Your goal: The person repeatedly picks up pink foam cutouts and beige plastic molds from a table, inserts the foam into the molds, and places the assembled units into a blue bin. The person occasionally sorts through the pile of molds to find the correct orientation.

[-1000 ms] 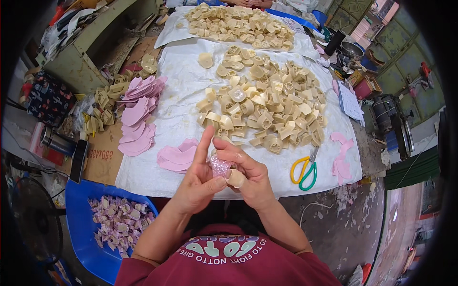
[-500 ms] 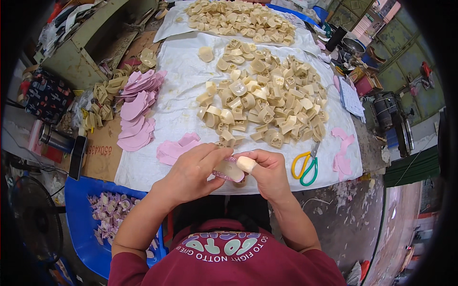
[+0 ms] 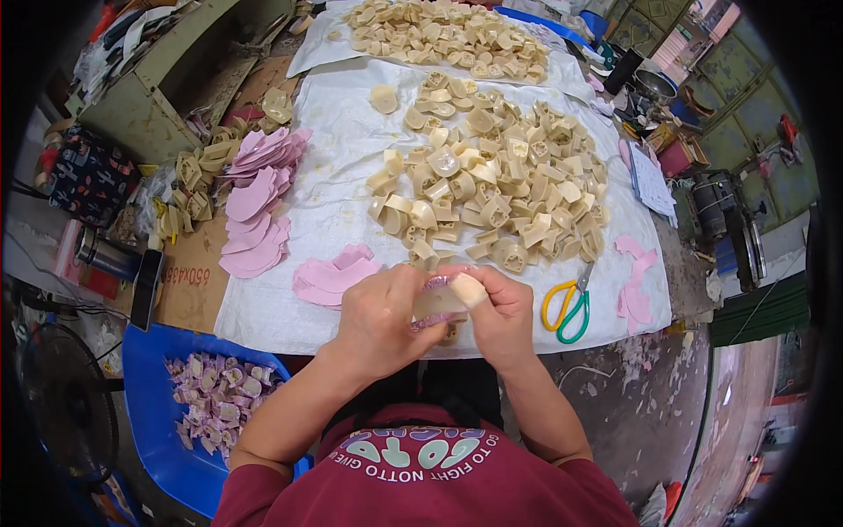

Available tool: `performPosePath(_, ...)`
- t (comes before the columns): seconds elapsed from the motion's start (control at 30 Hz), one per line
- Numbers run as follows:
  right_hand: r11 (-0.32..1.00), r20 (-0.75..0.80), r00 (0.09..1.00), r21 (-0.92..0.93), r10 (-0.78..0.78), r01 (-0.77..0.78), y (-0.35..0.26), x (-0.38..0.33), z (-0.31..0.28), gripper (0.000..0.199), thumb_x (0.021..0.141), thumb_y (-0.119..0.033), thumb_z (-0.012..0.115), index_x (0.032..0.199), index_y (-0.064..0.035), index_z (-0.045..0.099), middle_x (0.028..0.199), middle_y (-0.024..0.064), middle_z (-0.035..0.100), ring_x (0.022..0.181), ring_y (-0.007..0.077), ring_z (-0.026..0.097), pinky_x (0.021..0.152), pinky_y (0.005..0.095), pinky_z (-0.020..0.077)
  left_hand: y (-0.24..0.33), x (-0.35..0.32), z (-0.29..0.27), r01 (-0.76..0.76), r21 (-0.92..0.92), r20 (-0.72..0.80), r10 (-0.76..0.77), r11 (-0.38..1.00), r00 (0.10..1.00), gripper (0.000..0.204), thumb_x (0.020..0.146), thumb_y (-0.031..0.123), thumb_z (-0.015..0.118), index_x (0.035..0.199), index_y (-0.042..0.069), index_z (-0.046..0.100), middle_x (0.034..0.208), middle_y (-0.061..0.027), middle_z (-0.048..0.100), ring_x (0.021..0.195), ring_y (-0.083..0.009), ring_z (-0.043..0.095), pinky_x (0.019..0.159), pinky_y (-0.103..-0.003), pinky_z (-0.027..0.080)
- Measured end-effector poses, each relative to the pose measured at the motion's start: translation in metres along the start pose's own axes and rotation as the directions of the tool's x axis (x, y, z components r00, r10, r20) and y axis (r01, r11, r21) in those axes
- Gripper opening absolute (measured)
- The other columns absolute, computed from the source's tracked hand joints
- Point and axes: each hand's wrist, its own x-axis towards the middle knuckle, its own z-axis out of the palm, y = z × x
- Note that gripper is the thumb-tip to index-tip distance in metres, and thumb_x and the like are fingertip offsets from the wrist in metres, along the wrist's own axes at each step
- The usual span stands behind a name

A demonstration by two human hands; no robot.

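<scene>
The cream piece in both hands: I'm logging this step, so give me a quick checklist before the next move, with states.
1. Cream piece gripped by left hand and right hand: ok.
2. Pink lining seated on the piece: cannot tell, fingers cover it.
3. Pink cutouts beside the left hand: ok.
4. Scissors lying apart from the hands: ok.
5. Blue tray within view at left: ok.

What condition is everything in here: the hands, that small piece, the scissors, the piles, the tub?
left hand: closed on the small cream piece
right hand: pinching the same piece
small cream piece: held between both hands
scissors: lying closed on the sheet
cream pieces: heaped loose
pink cut-outs: stacked
blue tub: part-filled
</scene>
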Motion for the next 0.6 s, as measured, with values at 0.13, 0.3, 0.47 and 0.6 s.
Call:
performPosePath(0.13, 0.952, -0.012, 0.986, 0.264, 0.165, -0.156, -0.002, 0.002, 0.002, 0.024, 0.097, -0.012, 0.055, 0.111, 0.0032, 0.067, 0.095, 0.0061, 0.069, 0.087, 0.01, 0.062, 0.077, 0.0248, 0.0508, 0.006, 0.001, 0.005, 0.181, -0.171, -0.035, -0.189, 0.969, 0.981, 0.039, 0.064, 0.014, 0.079, 0.093, 0.002, 0.055, 0.073, -0.0144, 0.062, 0.062, -0.029, 0.065, 0.053, -0.037, 0.05)
performPosePath(0.3, 0.987, -0.077, 0.992, 0.13, 0.102, -0.091, 0.012, 0.001, 0.007, 0.026, 0.098, -0.013, 0.052, 0.114, 0.0026, 0.065, 0.099, 0.006, 0.068, 0.085, 0.0088, 0.061, 0.076, 0.0244, 0.0504, 0.009, -0.003, 0.02, 0.213, -0.074, -0.128, -0.221, 0.974, 0.967, 0.039, 0.067, 0.014, 0.079, 0.092, 0.001, 0.053, 0.071, -0.0143, 0.063, 0.058, -0.025, 0.065, 0.051, -0.033, 0.051)
performPosePath(0.47, 0.853, -0.001, 0.962, 0.462, 0.274, -0.242, 0.008, 0.003, 0.007, 0.027, 0.098, -0.009, 0.05, 0.117, 0.0025, 0.064, 0.103, 0.0059, 0.067, 0.088, 0.0091, 0.061, 0.077, 0.0242, 0.0498, 0.009, 0.0, 0.017, 0.371, -0.193, -0.063, -0.389, 0.908, 0.919, 0.042, 0.068, 0.015, 0.082, 0.093, 0.0, 0.051, 0.071, -0.0133, 0.064, 0.059, -0.0193, 0.066, 0.053, -0.03, 0.052)
performPosePath(0.6, 0.979, -0.088, 0.983, 0.141, 0.159, -0.145, 0.018, 0.001, 0.009, 0.029, 0.097, -0.006, 0.049, 0.122, 0.0018, 0.062, 0.107, 0.007, 0.066, 0.093, 0.01, 0.06, 0.08, 0.0243, 0.0492, 0.004, -0.005, 0.024, 0.257, -0.021, -0.089, -0.258, 0.966, 0.962, 0.043, 0.068, 0.016, 0.083, 0.094, 0.0, 0.052, 0.072, -0.013, 0.064, 0.059, -0.0192, 0.066, 0.053, -0.029, 0.052)
